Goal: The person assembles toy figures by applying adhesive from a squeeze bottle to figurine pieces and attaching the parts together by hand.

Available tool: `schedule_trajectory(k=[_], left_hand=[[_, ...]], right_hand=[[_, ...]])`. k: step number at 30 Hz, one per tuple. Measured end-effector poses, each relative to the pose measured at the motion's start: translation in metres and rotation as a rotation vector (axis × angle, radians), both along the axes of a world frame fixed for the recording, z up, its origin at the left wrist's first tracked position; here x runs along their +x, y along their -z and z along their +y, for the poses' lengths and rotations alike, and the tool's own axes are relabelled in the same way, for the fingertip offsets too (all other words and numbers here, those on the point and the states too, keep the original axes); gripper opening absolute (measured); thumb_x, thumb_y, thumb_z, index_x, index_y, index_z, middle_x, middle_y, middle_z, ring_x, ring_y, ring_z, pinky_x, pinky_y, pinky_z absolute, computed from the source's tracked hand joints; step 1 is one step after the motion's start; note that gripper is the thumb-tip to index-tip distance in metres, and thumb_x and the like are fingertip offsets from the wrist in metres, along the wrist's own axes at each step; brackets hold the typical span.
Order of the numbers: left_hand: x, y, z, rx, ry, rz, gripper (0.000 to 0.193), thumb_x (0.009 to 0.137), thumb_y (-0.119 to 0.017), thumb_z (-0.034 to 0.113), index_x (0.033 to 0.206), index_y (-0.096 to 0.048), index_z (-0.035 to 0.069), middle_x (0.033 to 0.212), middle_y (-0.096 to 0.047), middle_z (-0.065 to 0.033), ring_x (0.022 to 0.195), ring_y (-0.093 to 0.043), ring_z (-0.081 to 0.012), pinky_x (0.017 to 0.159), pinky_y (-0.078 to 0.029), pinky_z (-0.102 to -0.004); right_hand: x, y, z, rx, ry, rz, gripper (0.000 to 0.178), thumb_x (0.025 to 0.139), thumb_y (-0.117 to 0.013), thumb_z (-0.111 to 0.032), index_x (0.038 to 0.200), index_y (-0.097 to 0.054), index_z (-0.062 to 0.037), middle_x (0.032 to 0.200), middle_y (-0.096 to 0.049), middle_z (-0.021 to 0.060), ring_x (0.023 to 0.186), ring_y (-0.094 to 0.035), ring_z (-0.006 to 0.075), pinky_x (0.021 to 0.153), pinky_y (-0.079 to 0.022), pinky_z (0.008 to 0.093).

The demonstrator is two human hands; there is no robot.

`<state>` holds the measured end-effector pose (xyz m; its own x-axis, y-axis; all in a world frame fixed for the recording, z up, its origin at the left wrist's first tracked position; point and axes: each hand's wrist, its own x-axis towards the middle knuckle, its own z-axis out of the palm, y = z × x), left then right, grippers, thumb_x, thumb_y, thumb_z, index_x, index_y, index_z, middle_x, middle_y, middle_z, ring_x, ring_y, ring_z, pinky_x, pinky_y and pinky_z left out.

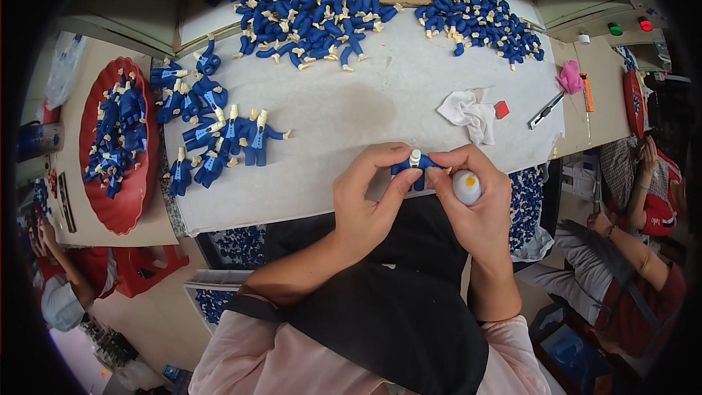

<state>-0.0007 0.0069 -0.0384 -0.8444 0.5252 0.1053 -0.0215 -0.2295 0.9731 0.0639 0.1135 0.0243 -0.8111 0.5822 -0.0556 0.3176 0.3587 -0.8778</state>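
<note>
Between my two hands, near the table's front edge, is a small toy figure (418,178) in a blue suit with a cream neck piece on top. My left hand (365,197) pinches its left side between thumb and forefinger. With thumb and forefinger, my right hand (486,201) grips the arm at the other side. A white squeeze bottle (466,189) with a yellow tip is tucked in my right palm, partly hidden by the fingers. Several assembled headless blue figures (255,139) lie on the table to the left of my hands.
Piles of blue toy arms (314,18) and smaller blue parts (479,18) lie at the back. A red oval tray (150,153) with figures stands left. Right are a white cloth (472,117), a red block (502,110) and a utility knife (545,110). Co-workers sit on both sides.
</note>
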Motion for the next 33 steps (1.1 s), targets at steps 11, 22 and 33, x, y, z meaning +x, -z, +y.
schedule_trajectory(k=[11, 22, 33], left_hand=[[0.000, 0.001, 0.005, -0.068, -0.074, 0.061, 0.017, 0.075, -0.057, -0.003, 0.092, -0.054, -0.003, 0.090, -0.057, -0.0114, 0.079, -0.056, -0.0152, 0.066, -0.045, -0.0236], [-0.001, -0.002, 0.007, -0.079, -0.087, 0.063, 0.017, 0.076, -0.056, -0.004, 0.092, -0.055, -0.002, 0.089, -0.057, -0.0100, 0.072, -0.055, -0.0118, 0.058, -0.045, -0.0202], [-0.009, 0.000, 0.004, 0.153, -0.046, -0.025, 0.011, 0.076, -0.054, -0.006, 0.086, -0.053, -0.001, 0.094, -0.057, -0.0140, 0.084, -0.057, -0.0191, 0.071, -0.046, -0.0265]], right_hand=[[-0.010, 0.009, 0.006, 0.037, -0.104, -0.006, 0.009, 0.070, -0.059, -0.002, 0.075, -0.052, 0.0008, 0.063, -0.056, 0.0126, 0.056, -0.057, 0.0266, 0.050, -0.042, 0.0277], [-0.012, 0.012, 0.008, 0.028, -0.124, 0.010, 0.009, 0.070, -0.058, -0.001, 0.075, -0.051, 0.0008, 0.061, -0.054, 0.0124, 0.055, -0.056, 0.0262, 0.050, -0.042, 0.0279], [-0.008, 0.010, -0.003, 0.241, -0.100, 0.166, 0.018, 0.066, -0.063, 0.004, 0.080, -0.053, -0.0007, 0.068, -0.056, 0.0110, 0.057, -0.055, 0.0226, 0.051, -0.042, 0.0274]])
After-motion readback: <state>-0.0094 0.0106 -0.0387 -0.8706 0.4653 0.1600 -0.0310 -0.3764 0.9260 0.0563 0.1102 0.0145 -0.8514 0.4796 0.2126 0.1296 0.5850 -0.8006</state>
